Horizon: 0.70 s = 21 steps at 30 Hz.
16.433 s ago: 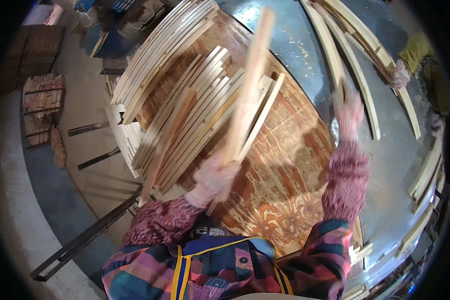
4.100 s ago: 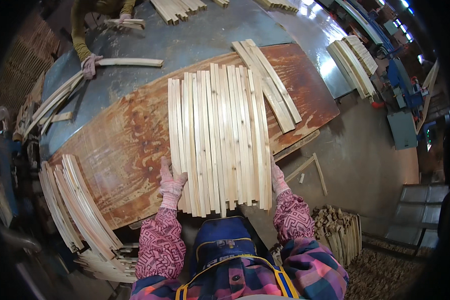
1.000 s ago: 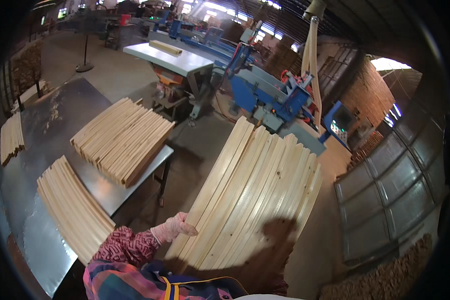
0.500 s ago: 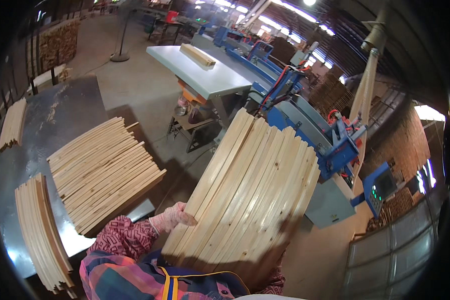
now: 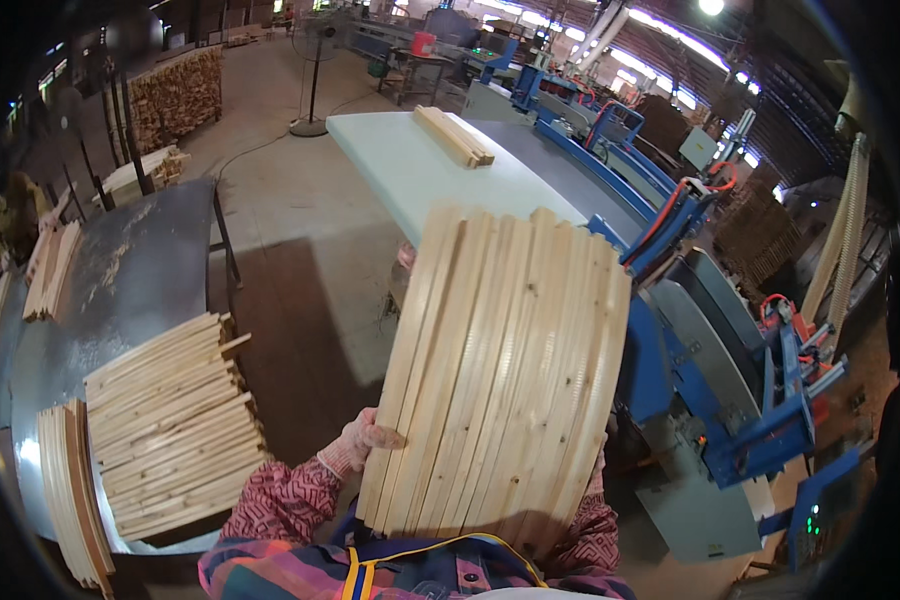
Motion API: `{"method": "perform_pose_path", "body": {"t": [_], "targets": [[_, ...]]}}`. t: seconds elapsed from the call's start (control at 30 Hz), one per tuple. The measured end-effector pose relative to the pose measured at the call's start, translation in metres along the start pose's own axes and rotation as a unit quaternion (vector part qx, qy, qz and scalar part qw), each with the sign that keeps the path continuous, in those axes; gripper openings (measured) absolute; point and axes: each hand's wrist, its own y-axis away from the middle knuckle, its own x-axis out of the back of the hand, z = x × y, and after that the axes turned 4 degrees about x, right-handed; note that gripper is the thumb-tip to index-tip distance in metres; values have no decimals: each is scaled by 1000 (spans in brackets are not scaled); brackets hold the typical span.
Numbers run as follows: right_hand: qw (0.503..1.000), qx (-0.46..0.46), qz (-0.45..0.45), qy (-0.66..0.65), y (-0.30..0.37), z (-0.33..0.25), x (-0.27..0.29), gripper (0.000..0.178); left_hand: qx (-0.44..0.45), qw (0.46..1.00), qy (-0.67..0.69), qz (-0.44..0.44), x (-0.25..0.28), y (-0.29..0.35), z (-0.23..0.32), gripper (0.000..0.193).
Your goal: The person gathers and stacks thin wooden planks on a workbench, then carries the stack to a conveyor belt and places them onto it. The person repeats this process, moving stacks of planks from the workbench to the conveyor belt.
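A wide bundle of pale wooden strips [image 5: 505, 370], laid side by side, is held up in front of my body. My left hand [image 5: 363, 440], in a light knitted glove, is closed on its left edge with the thumb over the front. At the opposite edge, my right hand [image 5: 599, 466] holds the bundle; its fingers are mostly hidden behind the wood. The bundle's far end overlaps the near part of a pale-topped table [image 5: 380, 150]. Patterned red sleeves cover both of my forearms.
On the dark metal table [image 5: 150, 260] at left lie a broad layer of wooden strips [image 5: 175, 430] and smaller stacks. A short wood stack [image 5: 454, 136] rests on the pale table. Blue machinery [image 5: 760, 420] stands at right. A pedestal fan [image 5: 310, 120] stands farther back.
My view has turned and shifted, with the pale table now nearer. The bundle is held more upright, and more of my right sleeve shows. Both hands keep their hold.
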Motion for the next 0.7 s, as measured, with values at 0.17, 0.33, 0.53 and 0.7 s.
{"method": "perform_pose_path", "body": {"t": [0.17, 0.33, 0.53, 0.7], "targets": [[989, -103, -4, -107, -168, 13, 91, 70, -58, 996, 23, 68, -14, -77, 47, 32], [970, -240, -31, 12, -356, -24, 1, 65, -124, 986, 98, 48, 64, -144, 106, 40], [963, -247, -59, 90, -507, -26, -18, 61, -94, 963, 88, 238, 17, -220, 232, 40], [959, -229, -99, 130, -644, -12, -38, 58, -133, 945, 48, 294, 35, -284, 309, 32]]}}
